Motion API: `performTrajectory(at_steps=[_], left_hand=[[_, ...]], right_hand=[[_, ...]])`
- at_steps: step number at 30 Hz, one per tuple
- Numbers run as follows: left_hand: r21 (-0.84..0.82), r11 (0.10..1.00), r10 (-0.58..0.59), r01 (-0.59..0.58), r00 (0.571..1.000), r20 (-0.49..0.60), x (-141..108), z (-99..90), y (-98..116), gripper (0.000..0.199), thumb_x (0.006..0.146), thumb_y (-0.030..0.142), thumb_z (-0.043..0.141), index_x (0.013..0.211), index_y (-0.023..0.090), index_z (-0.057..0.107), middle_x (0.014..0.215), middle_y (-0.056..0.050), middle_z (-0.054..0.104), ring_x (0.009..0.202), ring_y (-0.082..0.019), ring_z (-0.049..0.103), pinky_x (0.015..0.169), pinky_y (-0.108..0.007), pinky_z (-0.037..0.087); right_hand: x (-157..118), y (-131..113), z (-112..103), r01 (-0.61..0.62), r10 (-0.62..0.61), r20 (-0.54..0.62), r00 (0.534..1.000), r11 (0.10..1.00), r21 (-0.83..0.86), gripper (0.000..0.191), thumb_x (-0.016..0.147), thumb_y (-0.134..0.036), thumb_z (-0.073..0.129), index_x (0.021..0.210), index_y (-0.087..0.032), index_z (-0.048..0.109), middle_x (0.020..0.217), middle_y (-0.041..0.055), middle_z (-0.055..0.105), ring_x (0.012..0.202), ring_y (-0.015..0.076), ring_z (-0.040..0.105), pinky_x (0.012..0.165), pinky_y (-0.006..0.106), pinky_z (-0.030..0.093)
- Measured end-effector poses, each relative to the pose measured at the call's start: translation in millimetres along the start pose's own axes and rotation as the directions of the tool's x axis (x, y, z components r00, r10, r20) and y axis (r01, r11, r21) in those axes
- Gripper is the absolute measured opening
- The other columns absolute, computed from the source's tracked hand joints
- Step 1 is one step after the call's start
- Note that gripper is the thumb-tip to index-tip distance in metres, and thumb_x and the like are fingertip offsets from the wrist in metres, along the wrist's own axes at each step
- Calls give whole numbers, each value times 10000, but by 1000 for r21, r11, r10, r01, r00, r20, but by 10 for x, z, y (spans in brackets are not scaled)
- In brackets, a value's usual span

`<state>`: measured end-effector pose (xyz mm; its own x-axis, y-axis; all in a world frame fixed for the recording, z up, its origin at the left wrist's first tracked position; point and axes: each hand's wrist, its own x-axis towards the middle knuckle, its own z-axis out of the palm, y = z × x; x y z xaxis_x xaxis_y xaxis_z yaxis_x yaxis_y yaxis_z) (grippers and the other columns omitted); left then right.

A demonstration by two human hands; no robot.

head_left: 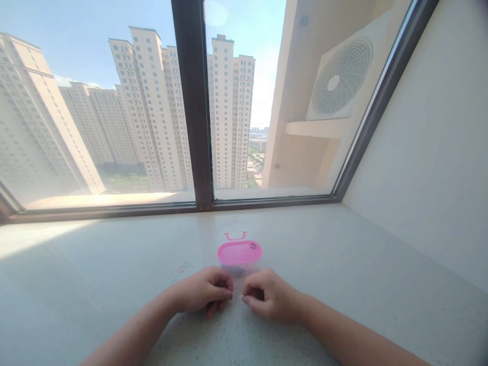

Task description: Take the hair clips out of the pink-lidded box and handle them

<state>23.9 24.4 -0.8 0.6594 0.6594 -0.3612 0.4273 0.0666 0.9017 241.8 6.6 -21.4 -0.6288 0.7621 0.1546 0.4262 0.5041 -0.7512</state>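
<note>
My left hand (209, 290) is closed, thumb against fingers, pinching a small pale loop (231, 299) that looks like a little elastic band. Across a narrow gap, my right hand (269, 297) pinches a tiny whitish piece (241, 296); its full shape is hidden by the fingertips. Just beyond both hands stands a small see-through box with a pink lid (236, 251). On the lid's right end lies a dark ring (253, 246). A pink handle (236, 237) lies behind the box, seemingly apart from it. Thin, faint loops (182, 269) lie on the surface left of the box.
The hands work over a pale speckled window sill (114, 264). A dark window frame (196, 127) rises at the back, with tall buildings outside. To the right is a white wall (427, 152), and an outdoor fan unit (341, 79) shows through the glass.
</note>
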Motion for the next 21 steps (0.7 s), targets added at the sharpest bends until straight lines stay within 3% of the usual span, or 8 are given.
performTrajectory(at_steps=[21], left_hand=[[17,1000,8,-8,1000,13,11,-10,-10,136,722,293,553,768,166,540,572,43,532,394,-73,454,364,-182,307]], right_hand=[[-7,-8,1,6,-6,9,1000,1000,3,97,709,-114,542,671,-120,631,538,-45,431,490,57,366,465,171,285]])
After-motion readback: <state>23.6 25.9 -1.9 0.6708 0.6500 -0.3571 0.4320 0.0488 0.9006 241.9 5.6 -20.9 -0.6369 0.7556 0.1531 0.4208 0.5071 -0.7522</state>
